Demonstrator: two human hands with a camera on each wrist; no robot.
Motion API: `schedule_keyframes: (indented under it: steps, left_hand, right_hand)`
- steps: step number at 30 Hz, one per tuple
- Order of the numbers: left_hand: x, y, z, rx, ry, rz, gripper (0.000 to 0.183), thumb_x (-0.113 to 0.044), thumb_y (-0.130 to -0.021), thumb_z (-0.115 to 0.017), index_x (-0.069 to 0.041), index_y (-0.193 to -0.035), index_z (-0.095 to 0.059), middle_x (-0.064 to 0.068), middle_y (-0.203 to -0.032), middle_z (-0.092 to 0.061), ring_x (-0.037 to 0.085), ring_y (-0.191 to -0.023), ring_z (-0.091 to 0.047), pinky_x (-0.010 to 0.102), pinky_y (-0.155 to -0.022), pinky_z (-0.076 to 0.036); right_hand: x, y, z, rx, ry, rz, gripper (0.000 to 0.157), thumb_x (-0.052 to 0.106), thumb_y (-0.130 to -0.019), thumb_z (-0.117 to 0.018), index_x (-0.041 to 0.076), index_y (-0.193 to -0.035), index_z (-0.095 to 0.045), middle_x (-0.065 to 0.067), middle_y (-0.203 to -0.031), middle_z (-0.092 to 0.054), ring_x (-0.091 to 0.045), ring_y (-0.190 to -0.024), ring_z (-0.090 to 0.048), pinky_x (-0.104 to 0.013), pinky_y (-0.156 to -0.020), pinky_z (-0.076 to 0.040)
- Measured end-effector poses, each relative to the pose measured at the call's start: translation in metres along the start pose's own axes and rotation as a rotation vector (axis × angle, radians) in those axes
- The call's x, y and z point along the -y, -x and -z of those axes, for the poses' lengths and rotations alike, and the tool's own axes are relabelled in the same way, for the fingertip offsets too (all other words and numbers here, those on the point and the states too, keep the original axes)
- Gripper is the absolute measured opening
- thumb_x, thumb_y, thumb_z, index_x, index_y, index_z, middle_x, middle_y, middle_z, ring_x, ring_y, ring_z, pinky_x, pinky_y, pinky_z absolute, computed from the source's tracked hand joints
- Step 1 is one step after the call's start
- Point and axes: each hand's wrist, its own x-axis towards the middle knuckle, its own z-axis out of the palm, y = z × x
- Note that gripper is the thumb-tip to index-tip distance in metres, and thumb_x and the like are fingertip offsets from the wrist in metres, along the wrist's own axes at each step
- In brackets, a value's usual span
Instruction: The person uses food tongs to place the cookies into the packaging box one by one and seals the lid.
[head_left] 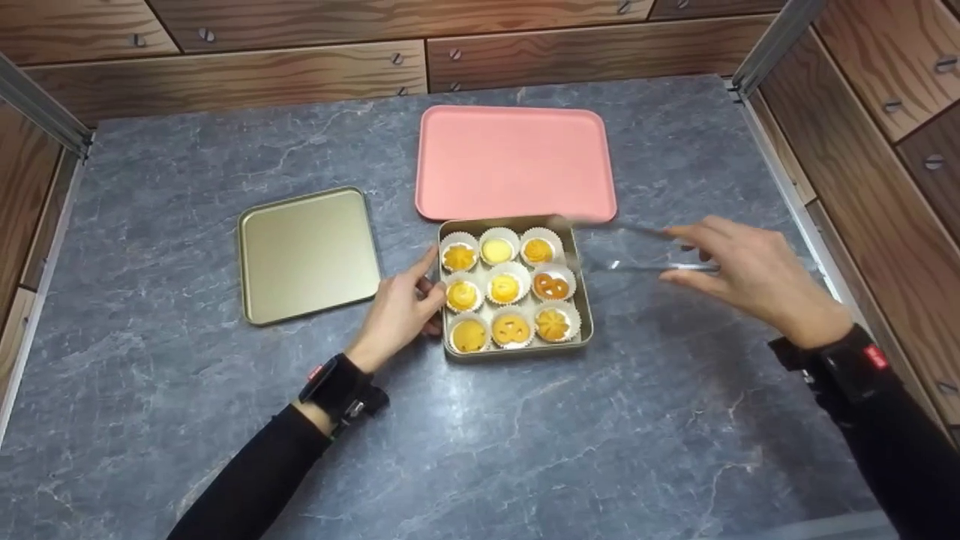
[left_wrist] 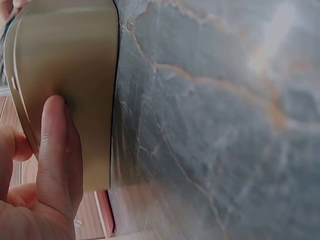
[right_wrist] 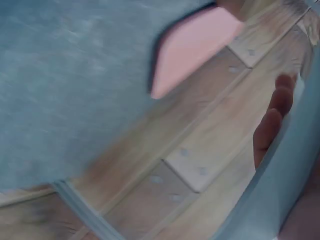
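A square gold tin (head_left: 525, 355) stands open, filled with several small cookies in white paper cups, among them a pretzel-shaped cookie (head_left: 551, 286). At its left side is my left hand (head_left: 394, 311); the straight fingers (left_wrist: 54, 145) press on the tin's outer wall. My right hand (head_left: 757, 274) holds metal tongs (head_left: 652, 268) between thumb and fingers. Their arms are spread and blurred, reaching left to the tin's upper right corner, with nothing seen between the tips. In the right wrist view one arm of the tongs looms large and out of focus.
The tin's gold lid (head_left: 311, 259) lies flat to the left of the tin. Behind the tin, close to its back edge, sits a bare pink tray (head_left: 517, 161). Wood-patterned panels (head_left: 300, 79) border the grey marbled table (head_left: 525, 450) at the back and sides.
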Motion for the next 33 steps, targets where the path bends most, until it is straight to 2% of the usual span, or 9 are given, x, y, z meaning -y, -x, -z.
schedule_keyframes:
  steps: [3,5,10,14,18,22,29,33]
  left_hand:
    - [0.000,-0.001,0.000,0.007,-0.007,0.001,0.066,-0.009,-0.101,-0.063,-0.009,-0.160,-0.033,0.008,-0.089,-0.064,0.021,-0.055,-0.066,0.035,-0.052,-0.064]
    - [0.001,0.000,-0.001,0.005,-0.008,0.004,0.066,-0.009,-0.101,-0.063,-0.009,-0.160,-0.033,0.008,-0.089,-0.064,0.022,-0.055,-0.066,0.036,-0.051,-0.064]
    - [0.003,0.001,-0.002,0.000,-0.002,-0.006,0.066,-0.009,-0.101,-0.063,-0.009,-0.160,-0.034,0.009,-0.088,-0.064,0.023,-0.055,-0.065,0.035,-0.051,-0.063]
    - [0.001,0.000,-0.002,0.003,0.005,-0.012,0.066,-0.009,-0.101,-0.063,-0.009,-0.160,-0.033,0.009,-0.088,-0.064,0.021,-0.055,-0.065,0.035,-0.051,-0.064]
    - [0.000,-0.001,-0.001,0.006,-0.007,-0.017,0.066,-0.010,-0.101,-0.064,-0.008,-0.160,-0.033,0.008,-0.087,-0.063,0.021,-0.054,-0.065,0.034,-0.051,-0.063]
    - [0.000,-0.001,-0.001,0.005,-0.025,-0.018,0.065,-0.010,-0.101,-0.063,-0.007,-0.159,-0.034,0.008,-0.086,-0.063,0.020,-0.053,-0.066,0.034,-0.050,-0.063]
    - [-0.001,-0.001,-0.001,0.005,-0.018,-0.001,0.066,-0.010,-0.101,-0.064,-0.008,-0.159,-0.034,0.008,-0.087,-0.063,0.021,-0.054,-0.067,0.034,-0.050,-0.063]
    - [-0.002,-0.002,0.000,0.014,-0.016,-0.006,0.066,-0.009,-0.101,-0.064,-0.007,-0.159,-0.034,0.009,-0.087,-0.064,0.023,-0.055,-0.067,0.034,-0.051,-0.063]
  right_hand:
    - [-0.011,0.008,-0.009,-0.044,-0.004,-0.166,0.055,0.027,-0.081,-0.089,0.004,-0.126,-0.068,-0.011,-0.098,-0.071,-0.024,-0.074,-0.066,-0.044,-0.056,-0.056]
    - [-0.018,0.012,-0.015,-0.056,0.002,-0.274,0.051,0.026,-0.084,-0.088,0.001,-0.124,-0.068,-0.015,-0.098,-0.071,-0.029,-0.074,-0.066,-0.048,-0.058,-0.054]
    - [-0.041,0.018,-0.029,-0.027,0.002,-0.498,0.050,0.035,-0.091,-0.081,-0.005,-0.118,-0.069,-0.023,-0.094,-0.070,-0.041,-0.074,-0.065,-0.060,-0.061,-0.051]
    - [-0.061,0.020,-0.038,0.001,-0.023,-0.636,0.056,0.047,-0.095,-0.074,-0.006,-0.113,-0.069,-0.024,-0.086,-0.066,-0.043,-0.072,-0.061,-0.060,-0.059,-0.045]
    - [-0.074,0.020,-0.045,0.055,-0.053,-0.740,0.071,0.056,-0.097,-0.066,-0.011,-0.119,-0.065,-0.033,-0.097,-0.065,-0.050,-0.082,-0.061,-0.062,-0.066,-0.047]
    - [-0.081,0.017,-0.054,0.111,-0.068,-0.775,0.076,0.057,-0.098,-0.064,-0.014,-0.125,-0.061,-0.037,-0.105,-0.063,-0.052,-0.090,-0.060,-0.064,-0.072,-0.048]
    - [-0.083,0.013,-0.064,0.112,-0.040,-0.730,0.064,0.050,-0.096,-0.071,-0.012,-0.110,-0.065,-0.024,-0.088,-0.060,-0.042,-0.076,-0.057,-0.055,-0.059,-0.044]
    - [-0.084,0.014,-0.068,0.131,-0.010,-0.716,0.059,0.047,-0.094,-0.074,-0.011,-0.103,-0.065,-0.022,-0.082,-0.058,-0.041,-0.071,-0.056,-0.054,-0.055,-0.043]
